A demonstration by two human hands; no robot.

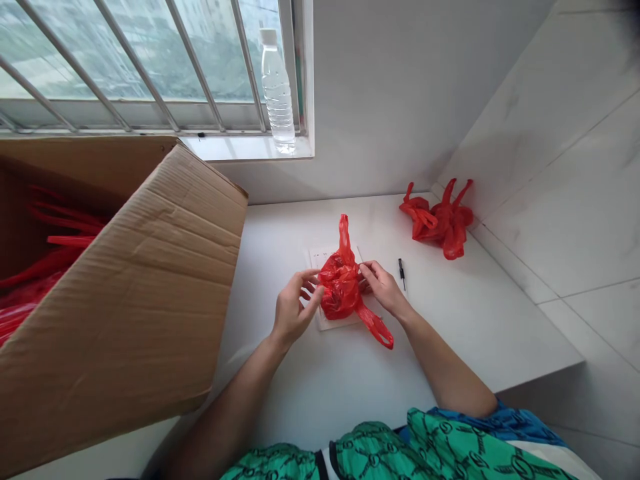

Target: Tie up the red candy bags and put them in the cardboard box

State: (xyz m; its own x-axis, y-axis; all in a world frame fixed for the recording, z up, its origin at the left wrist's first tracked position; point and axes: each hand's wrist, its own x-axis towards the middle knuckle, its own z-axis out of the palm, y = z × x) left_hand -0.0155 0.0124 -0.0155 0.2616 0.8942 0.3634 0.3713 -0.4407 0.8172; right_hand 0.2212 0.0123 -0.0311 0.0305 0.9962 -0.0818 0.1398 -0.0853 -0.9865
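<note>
A knotted red plastic bag (340,287) lies on a sheet of paper (327,323) on the white table, one handle loop pointing away and the other toward me on the right. My left hand (299,303) is at the bag's left side, thumb and fingers apart, with the fingertips touching or nearly touching the plastic. On the other side, my right hand (381,287) pinches the bag's right edge between thumb and forefinger. What the bag holds inside is hidden by the plastic.
A large open cardboard box (150,287) with red plastic bags (55,257) inside stands at left. More tied red bags (440,217) lie at the table's back right. A black pen (402,273) rests nearby. A water bottle (278,93) stands on the sill by the barred window.
</note>
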